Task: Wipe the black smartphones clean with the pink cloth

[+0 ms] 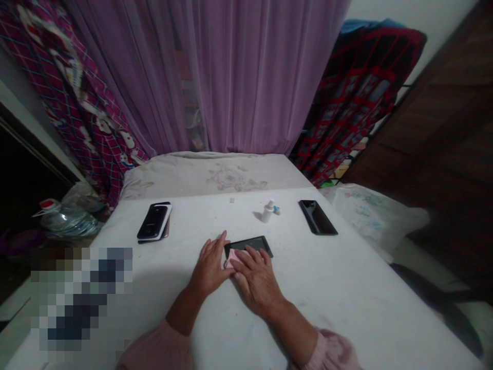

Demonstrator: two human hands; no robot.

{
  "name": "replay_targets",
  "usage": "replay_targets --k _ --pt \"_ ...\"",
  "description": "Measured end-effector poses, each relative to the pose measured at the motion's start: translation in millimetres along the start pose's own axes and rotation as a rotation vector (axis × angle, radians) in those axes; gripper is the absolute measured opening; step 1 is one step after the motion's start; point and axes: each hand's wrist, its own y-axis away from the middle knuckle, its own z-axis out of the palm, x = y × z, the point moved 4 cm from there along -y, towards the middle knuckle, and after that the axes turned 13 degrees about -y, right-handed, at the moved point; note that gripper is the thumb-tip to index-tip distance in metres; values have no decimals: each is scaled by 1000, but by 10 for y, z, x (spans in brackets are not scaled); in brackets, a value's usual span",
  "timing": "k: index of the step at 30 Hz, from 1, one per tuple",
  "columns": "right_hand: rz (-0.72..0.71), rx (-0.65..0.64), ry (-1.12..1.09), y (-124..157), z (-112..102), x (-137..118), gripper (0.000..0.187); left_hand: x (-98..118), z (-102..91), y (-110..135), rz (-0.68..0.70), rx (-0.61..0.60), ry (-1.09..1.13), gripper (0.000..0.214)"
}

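A dark smartphone [254, 243] lies flat on the white-covered table in front of me, its screen facing up. My left hand [210, 264] grips its left end, with the fingers at the far corner and the thumb by the near edge. Under my right hand [256, 277] a folded pink cloth [231, 258] is pressed onto the screen. The right fingers are bent over the cloth and hide most of it. Beyond the phone stands a small white spray bottle [266, 212], with a small blue-and-white item [277, 210] beside it.
Stacked phones [154, 222] lie at the table's left. Another dark phone [318, 218] is near the right edge. A small pale square [231, 200] lies farther back. A water jug [65, 221] stands left of the table, and purple curtains [239, 77] hang behind.
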Motion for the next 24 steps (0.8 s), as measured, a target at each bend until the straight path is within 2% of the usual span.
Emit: replay_targets --k 6,15,19,24 --pt "36 13 53 139 -59 83 35 -3 -19 6 20 -6 -11 101" --pt "153 184 277 408 -219 425 38 -16 -15 6 4 -47 -15 100" --pt "204 221 311 353 -238 512 39 -13 -22 -4 8 -59 14 100" --pt "220 245 302 125 -249 575 40 -22 -17 -10 8 -66 39 99"
